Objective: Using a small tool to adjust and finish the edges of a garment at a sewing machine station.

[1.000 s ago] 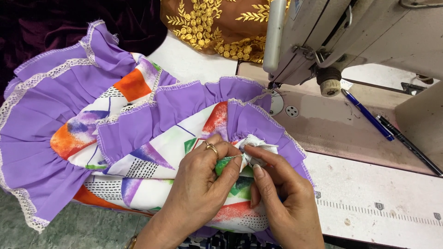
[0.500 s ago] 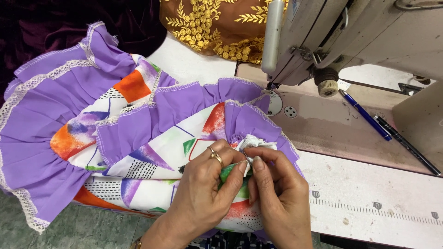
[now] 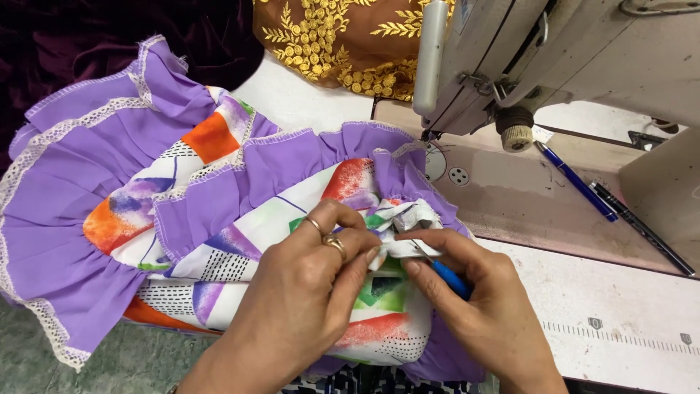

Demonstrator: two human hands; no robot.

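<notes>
Worn cream sewing table [image 3: 620,321], an industrial sewing machine [image 3: 554,51] at its far edge: across it, from the left, spreads a purple ruffled garment [image 3: 240,182] with printed panels of orange, green and white and lace-edged frills. Over its near side, the left hand [image 3: 306,292], two rings on the fingers, pinches a small fold of printed cloth [image 3: 408,219] between thumb and fingertips. The right hand [image 3: 474,306] is closed on a blue-handled seam ripper [image 3: 445,273], its tip touching that same fold just beside the left fingertips. Such work seems to go best with the fold held taut and the point kept shallow, away from the fingers. Further right lie two pens [image 3: 605,201].
</notes>
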